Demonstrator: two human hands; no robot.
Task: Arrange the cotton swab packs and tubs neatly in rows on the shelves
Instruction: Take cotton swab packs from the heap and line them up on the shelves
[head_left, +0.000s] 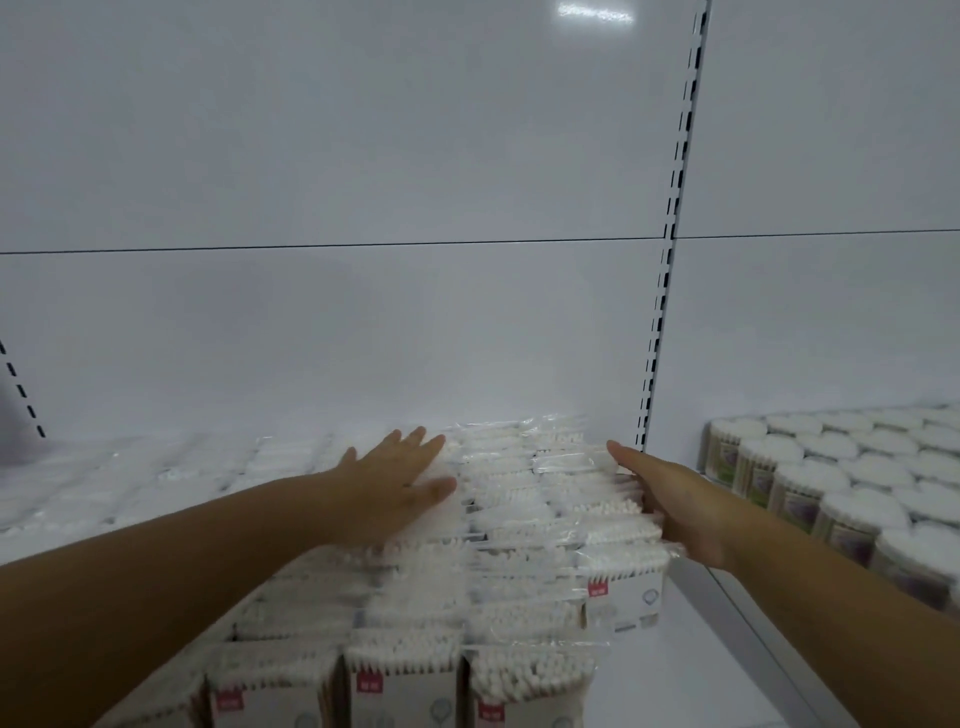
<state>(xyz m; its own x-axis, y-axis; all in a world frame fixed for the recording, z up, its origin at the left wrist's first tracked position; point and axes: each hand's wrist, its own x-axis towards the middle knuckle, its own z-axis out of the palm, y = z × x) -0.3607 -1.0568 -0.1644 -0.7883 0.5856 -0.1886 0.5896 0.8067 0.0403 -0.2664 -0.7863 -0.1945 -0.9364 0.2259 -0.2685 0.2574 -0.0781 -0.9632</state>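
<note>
Swab packs (519, 525) (blurred, uncountable); two flat hands: left hand (395, 488) atop, right hand (672, 501) beside.

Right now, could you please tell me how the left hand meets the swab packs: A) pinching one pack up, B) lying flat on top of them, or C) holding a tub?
B: the left hand lies flat with straight fingers on top of the swab packs, lifting none.
</note>
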